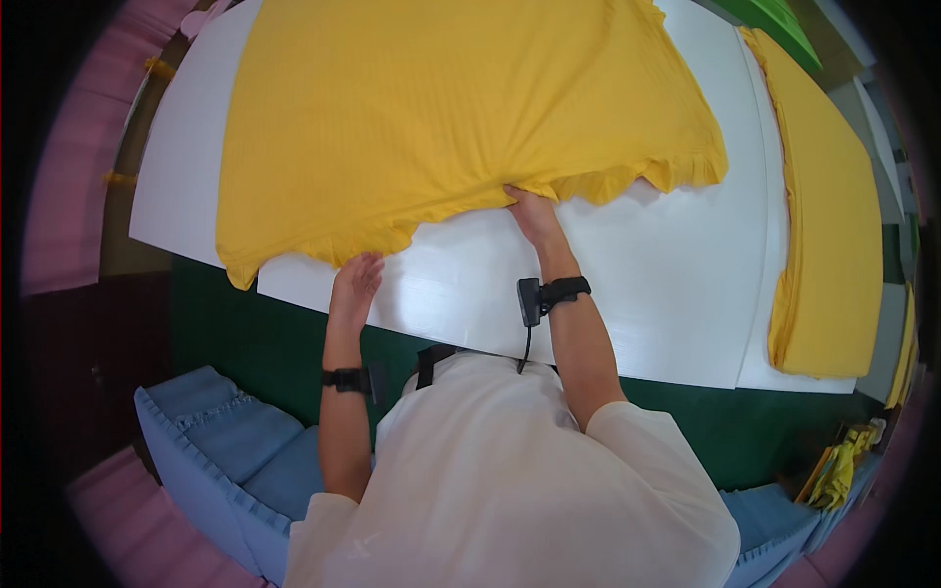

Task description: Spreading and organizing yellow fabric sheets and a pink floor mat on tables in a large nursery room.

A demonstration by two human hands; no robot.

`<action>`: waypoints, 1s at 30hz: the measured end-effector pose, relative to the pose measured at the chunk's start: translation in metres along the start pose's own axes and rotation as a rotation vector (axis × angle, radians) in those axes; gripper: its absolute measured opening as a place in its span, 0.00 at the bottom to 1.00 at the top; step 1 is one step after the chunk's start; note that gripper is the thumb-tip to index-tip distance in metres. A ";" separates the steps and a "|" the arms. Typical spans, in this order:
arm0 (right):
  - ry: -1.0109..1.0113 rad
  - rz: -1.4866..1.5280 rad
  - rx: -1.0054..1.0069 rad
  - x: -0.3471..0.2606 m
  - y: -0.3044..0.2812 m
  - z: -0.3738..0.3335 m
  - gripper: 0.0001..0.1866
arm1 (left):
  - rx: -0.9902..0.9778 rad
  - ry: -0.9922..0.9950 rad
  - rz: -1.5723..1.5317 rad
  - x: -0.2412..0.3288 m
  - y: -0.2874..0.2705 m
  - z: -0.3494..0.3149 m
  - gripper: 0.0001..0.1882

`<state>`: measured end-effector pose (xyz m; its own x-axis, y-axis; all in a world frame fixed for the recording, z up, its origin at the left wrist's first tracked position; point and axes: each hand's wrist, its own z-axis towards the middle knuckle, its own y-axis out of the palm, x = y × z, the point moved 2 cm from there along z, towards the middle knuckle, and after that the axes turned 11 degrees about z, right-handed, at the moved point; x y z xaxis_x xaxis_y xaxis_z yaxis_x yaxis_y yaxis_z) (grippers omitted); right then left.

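A yellow cloth with a gathered, ruffled hem (441, 108) lies spread over the white table (667, 284), with shallow wrinkles near its front edge. My right hand (534, 216) is at that edge, right of the middle. Its thumb side presses the hem while the other fingers go out of sight at the cloth, so it appears to grip it. Farther left and nearer to me, my left hand (359, 281) has its fingertips at the ruffle. Its fingers are loosely bent and apart, with nothing seen in them.
Another yellow cloth piece (828, 225) covers the right end of the table surface. Blue sofas with frilled edges stand on both sides behind me, one at the left (230, 431) and one at the right (774, 529). Green flooring (676, 421) runs along the table's near edge.
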<state>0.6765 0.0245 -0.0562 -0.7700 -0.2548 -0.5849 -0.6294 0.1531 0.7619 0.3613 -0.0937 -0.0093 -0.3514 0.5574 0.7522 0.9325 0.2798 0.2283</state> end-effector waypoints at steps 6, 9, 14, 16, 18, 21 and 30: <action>-0.077 -0.250 0.129 0.020 0.000 0.011 0.25 | 0.132 0.197 -0.388 0.016 0.003 0.039 0.22; 0.016 -0.572 0.225 0.016 0.011 0.004 0.23 | 0.142 0.241 -0.429 0.017 -0.014 0.058 0.26; -0.718 -1.388 0.438 0.006 0.002 0.005 0.22 | 0.302 0.042 -0.361 0.036 0.000 0.090 0.33; 0.300 -1.140 0.341 -0.001 0.025 -0.006 0.29 | 0.407 -0.066 -0.358 0.051 -0.009 0.092 0.32; 0.443 -1.050 0.357 -0.001 0.020 -0.011 0.32 | 0.478 -0.207 -0.331 0.057 0.001 0.099 0.31; 0.703 -0.823 0.316 0.006 0.005 -0.018 0.35 | 0.411 -0.049 -0.380 0.063 0.008 0.113 0.25; 0.563 0.122 0.205 0.021 0.064 -0.052 0.34 | 0.112 0.172 -0.613 0.043 -0.016 0.121 0.20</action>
<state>0.6258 -0.0207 -0.0054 -0.6997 -0.6806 -0.2174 -0.5902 0.3791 0.7127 0.3211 0.0202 -0.0558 -0.7904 0.1402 0.5964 0.5495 0.5925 0.5891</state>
